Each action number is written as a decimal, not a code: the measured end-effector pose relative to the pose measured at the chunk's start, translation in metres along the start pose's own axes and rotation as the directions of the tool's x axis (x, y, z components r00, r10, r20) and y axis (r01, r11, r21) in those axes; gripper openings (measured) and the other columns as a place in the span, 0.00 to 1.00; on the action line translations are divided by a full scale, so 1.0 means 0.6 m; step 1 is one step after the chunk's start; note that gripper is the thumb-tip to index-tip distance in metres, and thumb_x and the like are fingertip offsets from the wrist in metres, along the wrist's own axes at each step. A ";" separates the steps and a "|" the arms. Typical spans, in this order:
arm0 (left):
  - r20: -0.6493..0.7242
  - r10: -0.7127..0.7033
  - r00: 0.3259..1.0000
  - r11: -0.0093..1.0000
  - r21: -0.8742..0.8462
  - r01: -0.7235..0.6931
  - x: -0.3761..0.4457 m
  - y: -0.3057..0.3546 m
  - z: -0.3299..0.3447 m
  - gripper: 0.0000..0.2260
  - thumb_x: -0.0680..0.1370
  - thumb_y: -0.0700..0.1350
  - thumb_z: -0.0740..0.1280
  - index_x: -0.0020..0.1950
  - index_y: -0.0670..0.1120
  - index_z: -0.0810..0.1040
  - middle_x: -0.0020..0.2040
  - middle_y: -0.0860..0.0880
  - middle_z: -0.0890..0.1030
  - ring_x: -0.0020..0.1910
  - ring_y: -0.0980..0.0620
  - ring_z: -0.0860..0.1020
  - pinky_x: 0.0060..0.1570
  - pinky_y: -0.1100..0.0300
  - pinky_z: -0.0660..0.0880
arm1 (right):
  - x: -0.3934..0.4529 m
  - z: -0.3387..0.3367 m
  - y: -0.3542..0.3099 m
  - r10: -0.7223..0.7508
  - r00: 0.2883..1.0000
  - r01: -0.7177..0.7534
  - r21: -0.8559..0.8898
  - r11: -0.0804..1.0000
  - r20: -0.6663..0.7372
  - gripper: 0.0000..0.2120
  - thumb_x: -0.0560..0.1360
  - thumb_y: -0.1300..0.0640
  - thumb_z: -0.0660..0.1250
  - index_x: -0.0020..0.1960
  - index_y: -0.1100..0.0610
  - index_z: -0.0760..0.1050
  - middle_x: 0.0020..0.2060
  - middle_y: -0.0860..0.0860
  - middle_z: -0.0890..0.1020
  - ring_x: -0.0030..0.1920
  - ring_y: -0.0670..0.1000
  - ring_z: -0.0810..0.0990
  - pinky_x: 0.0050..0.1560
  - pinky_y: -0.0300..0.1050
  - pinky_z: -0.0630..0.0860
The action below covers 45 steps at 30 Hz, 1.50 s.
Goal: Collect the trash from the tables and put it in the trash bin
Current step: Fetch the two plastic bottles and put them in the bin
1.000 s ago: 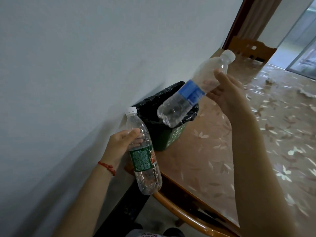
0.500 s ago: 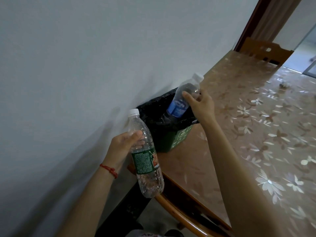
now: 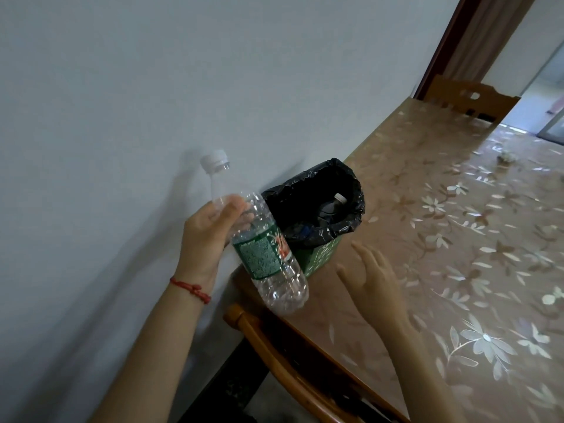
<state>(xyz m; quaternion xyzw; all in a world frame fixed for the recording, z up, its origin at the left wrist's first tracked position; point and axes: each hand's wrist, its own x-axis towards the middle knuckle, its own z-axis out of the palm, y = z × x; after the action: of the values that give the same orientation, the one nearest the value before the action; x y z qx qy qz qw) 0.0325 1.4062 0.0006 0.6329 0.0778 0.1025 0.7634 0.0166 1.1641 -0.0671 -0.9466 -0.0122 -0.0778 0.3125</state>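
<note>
A small green trash bin [image 3: 322, 256] lined with a black bag [image 3: 308, 190] stands on the table's near left corner against the wall. Inside it lies a clear bottle with a blue label [image 3: 331, 206], its white cap showing. My left hand [image 3: 207, 236] grips the upper part of an empty clear bottle with a green label [image 3: 265, 254], held tilted just left of the bin, cap up. My right hand [image 3: 370, 276] hovers over the table right of the bin, fingers spread, holding nothing.
The table [image 3: 457, 239] has a brown flowered cover and runs along a white wall [image 3: 152, 102]. A crumpled white scrap [image 3: 506, 156] lies far back on it. A wooden chair [image 3: 470, 96] stands at the far end, another chair's back [image 3: 274, 355] just below the bin.
My right hand let go of the blue-label bottle, which now lies inside the bin, and drew back toward me. My left hand raised the green-label bottle closer to the bin.
</note>
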 end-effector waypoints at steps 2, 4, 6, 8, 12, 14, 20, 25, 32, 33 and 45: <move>-0.045 0.026 0.999 0.999 -0.023 -0.027 0.016 0.016 0.016 0.15 0.65 0.52 0.69 0.48 0.46 0.78 0.37 0.51 0.84 0.39 0.55 0.82 0.46 0.59 0.78 | -0.019 0.009 0.012 -0.013 1.000 0.013 -0.028 1.000 0.013 0.26 0.73 0.48 0.66 0.68 0.57 0.68 0.66 0.52 0.72 0.67 0.51 0.67 0.66 0.45 0.62; -0.080 0.053 0.995 0.997 -0.058 -0.058 0.034 0.026 0.033 0.19 0.65 0.52 0.70 0.52 0.42 0.78 0.41 0.49 0.83 0.40 0.54 0.82 0.49 0.55 0.78 | -0.033 0.017 0.021 -0.015 0.999 0.016 -0.041 0.999 0.040 0.26 0.73 0.47 0.66 0.68 0.56 0.68 0.66 0.50 0.72 0.66 0.49 0.68 0.64 0.43 0.62; -0.106 0.086 0.991 0.993 -0.067 -0.093 0.052 0.029 0.053 0.26 0.66 0.52 0.73 0.58 0.38 0.75 0.44 0.48 0.81 0.41 0.54 0.81 0.49 0.55 0.78 | -0.043 0.024 0.028 -0.011 0.998 0.014 -0.055 0.998 0.060 0.25 0.74 0.46 0.65 0.68 0.55 0.68 0.65 0.50 0.72 0.66 0.49 0.68 0.64 0.43 0.63; -0.139 0.115 0.984 0.990 -0.062 -0.124 0.068 0.028 0.072 0.30 0.66 0.54 0.73 0.61 0.36 0.73 0.45 0.49 0.81 0.44 0.52 0.81 0.50 0.56 0.78 | -0.051 0.027 0.032 -0.006 0.997 0.011 -0.061 0.998 0.082 0.25 0.74 0.46 0.64 0.68 0.54 0.68 0.66 0.49 0.71 0.66 0.48 0.68 0.63 0.41 0.63; -0.246 0.140 0.959 0.985 -0.059 -0.159 0.098 0.016 0.105 0.17 0.70 0.48 0.72 0.54 0.41 0.75 0.44 0.51 0.80 0.45 0.52 0.80 0.51 0.55 0.77 | -0.061 0.033 0.037 -0.002 0.993 0.011 -0.068 0.998 0.118 0.25 0.75 0.46 0.63 0.69 0.53 0.67 0.66 0.48 0.70 0.67 0.46 0.67 0.64 0.38 0.61; -0.291 0.170 0.941 0.979 -0.062 -0.196 0.110 0.006 0.118 0.14 0.69 0.47 0.73 0.50 0.46 0.75 0.44 0.49 0.81 0.43 0.54 0.80 0.49 0.58 0.77 | -0.062 0.034 0.040 -0.004 0.992 0.013 -0.073 0.997 0.129 0.25 0.75 0.46 0.63 0.69 0.53 0.66 0.66 0.47 0.70 0.67 0.46 0.67 0.63 0.38 0.61; -0.272 0.224 0.936 0.973 0.116 -0.200 0.123 -0.046 0.133 0.26 0.68 0.45 0.74 0.62 0.39 0.71 0.56 0.44 0.78 0.53 0.51 0.77 0.49 0.69 0.74 | -0.066 0.039 0.047 0.006 0.988 0.006 -0.072 0.997 0.157 0.24 0.75 0.45 0.62 0.69 0.52 0.66 0.66 0.47 0.70 0.66 0.45 0.66 0.62 0.36 0.59; -0.204 0.158 0.966 0.960 0.261 -0.102 0.112 -0.088 0.123 0.33 0.69 0.46 0.74 0.69 0.42 0.64 0.65 0.44 0.73 0.64 0.50 0.71 0.58 0.66 0.67 | -0.071 0.041 0.052 0.012 0.985 0.000 -0.070 0.998 0.173 0.24 0.76 0.44 0.61 0.69 0.51 0.66 0.66 0.46 0.70 0.66 0.45 0.66 0.63 0.38 0.62; -0.056 0.349 0.936 0.829 0.484 -0.280 0.047 -0.101 0.085 0.32 0.70 0.53 0.71 0.69 0.41 0.65 0.66 0.47 0.71 0.64 0.55 0.68 0.61 0.71 0.62 | -0.069 0.043 0.062 0.035 0.982 -0.014 -0.115 0.993 0.187 0.24 0.76 0.44 0.60 0.70 0.51 0.64 0.67 0.47 0.69 0.67 0.46 0.65 0.65 0.41 0.62; -0.007 0.388 0.922 0.793 0.513 -0.330 0.032 -0.107 0.077 0.31 0.70 0.54 0.69 0.68 0.41 0.67 0.63 0.49 0.71 0.63 0.57 0.68 0.60 0.75 0.62 | -0.070 0.044 0.064 0.041 0.982 -0.018 -0.124 0.992 0.183 0.24 0.76 0.44 0.60 0.70 0.51 0.65 0.67 0.47 0.69 0.67 0.47 0.65 0.65 0.41 0.62; 0.560 -0.082 0.824 0.107 0.827 -0.551 -0.066 -0.215 0.002 0.41 0.73 0.69 0.37 0.70 0.43 0.66 0.69 0.43 0.70 0.70 0.44 0.65 0.67 0.51 0.54 | -0.109 0.038 0.098 0.127 0.980 -0.086 -0.253 0.964 0.154 0.27 0.76 0.44 0.61 0.72 0.54 0.61 0.70 0.52 0.66 0.71 0.51 0.62 0.68 0.49 0.63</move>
<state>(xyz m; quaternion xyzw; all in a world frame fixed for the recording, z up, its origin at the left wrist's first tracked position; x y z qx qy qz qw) 0.0019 1.3722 -0.1261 0.9767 -0.1716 -0.0060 0.1289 -0.0405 1.1318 -0.1299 -0.9805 0.0222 0.0187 0.1945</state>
